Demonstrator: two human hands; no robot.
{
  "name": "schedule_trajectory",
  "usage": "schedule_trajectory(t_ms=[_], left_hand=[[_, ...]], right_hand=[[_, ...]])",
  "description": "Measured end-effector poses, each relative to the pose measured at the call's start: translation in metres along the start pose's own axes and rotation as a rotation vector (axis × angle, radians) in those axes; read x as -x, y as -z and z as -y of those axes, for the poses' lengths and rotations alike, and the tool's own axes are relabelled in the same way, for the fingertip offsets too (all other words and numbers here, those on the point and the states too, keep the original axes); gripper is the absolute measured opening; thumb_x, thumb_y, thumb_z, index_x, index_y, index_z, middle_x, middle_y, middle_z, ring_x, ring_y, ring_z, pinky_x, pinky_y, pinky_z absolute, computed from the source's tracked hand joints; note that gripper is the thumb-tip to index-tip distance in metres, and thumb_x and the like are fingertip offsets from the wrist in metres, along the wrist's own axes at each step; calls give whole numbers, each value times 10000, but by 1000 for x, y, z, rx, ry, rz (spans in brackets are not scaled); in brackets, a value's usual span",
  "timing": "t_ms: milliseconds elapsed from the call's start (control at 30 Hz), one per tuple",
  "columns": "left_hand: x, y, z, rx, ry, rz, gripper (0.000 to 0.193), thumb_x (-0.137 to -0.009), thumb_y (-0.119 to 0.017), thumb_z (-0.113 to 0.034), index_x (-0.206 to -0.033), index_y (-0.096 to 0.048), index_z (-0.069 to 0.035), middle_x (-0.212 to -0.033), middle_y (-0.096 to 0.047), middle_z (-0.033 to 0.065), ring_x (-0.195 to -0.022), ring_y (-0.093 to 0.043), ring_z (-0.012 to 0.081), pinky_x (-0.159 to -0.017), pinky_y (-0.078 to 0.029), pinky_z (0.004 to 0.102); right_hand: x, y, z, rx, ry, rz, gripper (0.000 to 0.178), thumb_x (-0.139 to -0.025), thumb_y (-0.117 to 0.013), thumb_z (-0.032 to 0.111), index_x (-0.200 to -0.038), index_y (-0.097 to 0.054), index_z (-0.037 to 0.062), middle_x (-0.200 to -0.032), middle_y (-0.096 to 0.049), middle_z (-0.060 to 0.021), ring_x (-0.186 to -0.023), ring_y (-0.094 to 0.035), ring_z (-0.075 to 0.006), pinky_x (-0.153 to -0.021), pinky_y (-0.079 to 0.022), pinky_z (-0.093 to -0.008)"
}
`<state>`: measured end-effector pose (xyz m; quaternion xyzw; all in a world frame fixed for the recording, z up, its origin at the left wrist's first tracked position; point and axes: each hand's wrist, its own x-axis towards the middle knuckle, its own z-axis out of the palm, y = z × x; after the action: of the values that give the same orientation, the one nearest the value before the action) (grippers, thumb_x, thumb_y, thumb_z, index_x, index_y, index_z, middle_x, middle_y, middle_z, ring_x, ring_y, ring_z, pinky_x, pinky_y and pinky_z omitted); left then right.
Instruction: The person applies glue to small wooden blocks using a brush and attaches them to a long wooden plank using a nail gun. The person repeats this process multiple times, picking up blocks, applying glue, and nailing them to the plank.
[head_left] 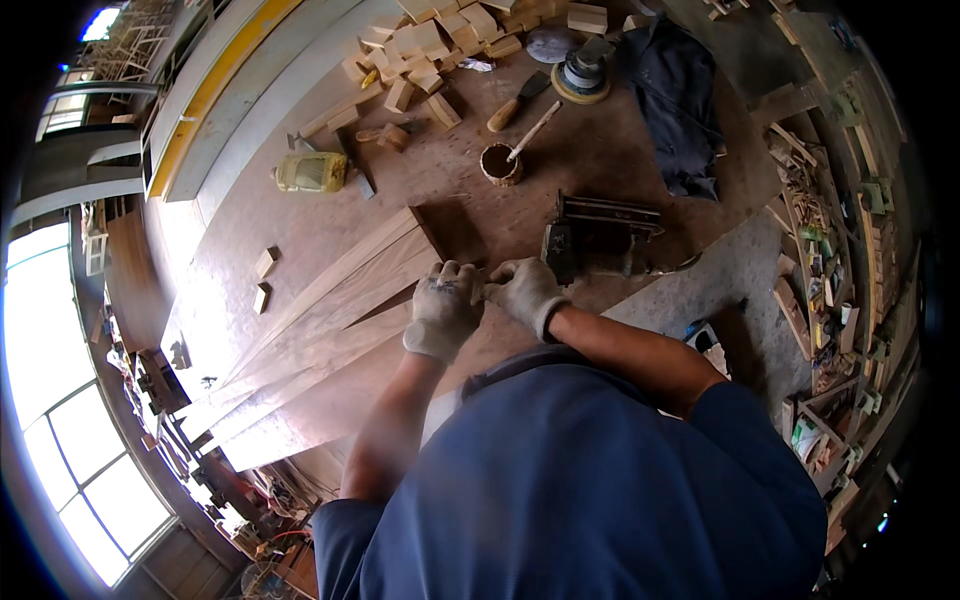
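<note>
My left hand [446,306], in a pale work glove, has its fingers curled over the near right end of long wooden boards [335,290]. What lies under those fingers is hidden. Close by on the right, my right hand [526,291], also gloved, has its thumb and fingers drawn together toward the left hand. Anything pinched there is too small to make out. The boards fan out across the bench toward the lower left. Just beyond my right hand sits a dark metal bench vise [600,235].
A brown pot [501,165] holds a stick. Behind are a wooden-handled scraper [515,104], a round sander [583,77], dark cloth [675,105] and heaped wood blocks [425,45]. A yellowish bottle [312,172] stands left; two small blocks [265,263] lie nearer. Scrap-filled shelves [825,260] line the right.
</note>
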<state>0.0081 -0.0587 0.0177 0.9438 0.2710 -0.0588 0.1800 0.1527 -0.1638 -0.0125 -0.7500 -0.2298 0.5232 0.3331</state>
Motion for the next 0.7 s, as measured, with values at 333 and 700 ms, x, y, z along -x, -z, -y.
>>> schedule_trajectory(t_ms=[333, 700], left_hand=[[-2, -3, 0, -6, 7, -3, 330, -849, -759, -220, -1143, -695, -85, -1089, -702, 146, -1055, -657, 367, -878, -568, 491], [-1, -3, 0, -18, 25, 27, 358, -852, -765, -233, -1175, -690, -96, -1120, -688, 128, -1089, -647, 346, -914, -557, 475]], right_hand=[[-14, -7, -19, -53, -35, 34, 317, -809, -897, 297, -957, -804, 33, -888, -795, -162, -813, -773, -247, -783, -597, -369], [9, 28, -19, 86, 431, -245, 201, -847, -809, 222, -951, -761, 57, -861, -765, -150, -822, -760, -304, -775, -599, -424]])
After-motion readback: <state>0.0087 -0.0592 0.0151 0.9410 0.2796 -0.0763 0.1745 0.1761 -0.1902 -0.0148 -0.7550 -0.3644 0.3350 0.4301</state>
